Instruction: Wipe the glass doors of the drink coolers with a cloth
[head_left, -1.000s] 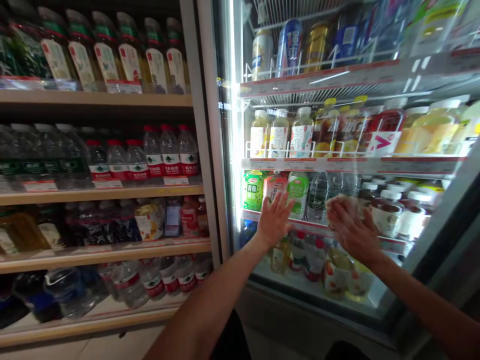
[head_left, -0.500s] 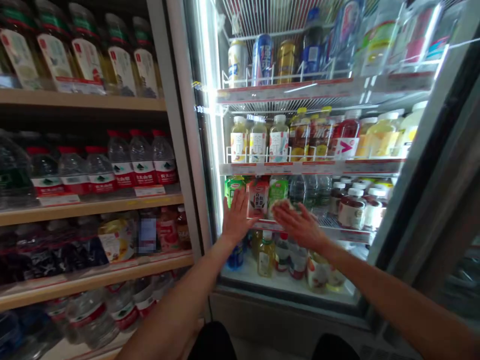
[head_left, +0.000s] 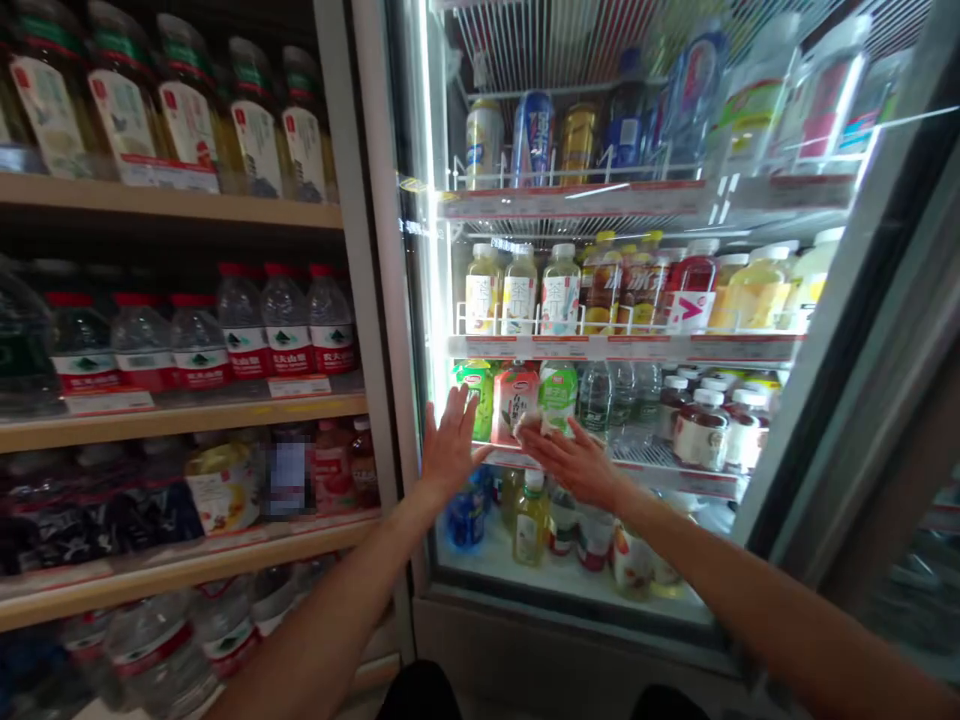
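The right hand [head_left: 574,468], having slid left, is holding a pale cloth [head_left: 529,424] toward the left edge of the cooler's glass door [head_left: 570,610]; wiping is apparently reaching that side. Its fingers are lying together, any pinch hidden; the left hand [head_left: 448,445] is spreading its fingers nearer that edge.

Cloth [head_left: 529,422] partly hidden by right hand [head_left: 576,462]; 2 knees [head_left: 421,692] cut by bottom edge.
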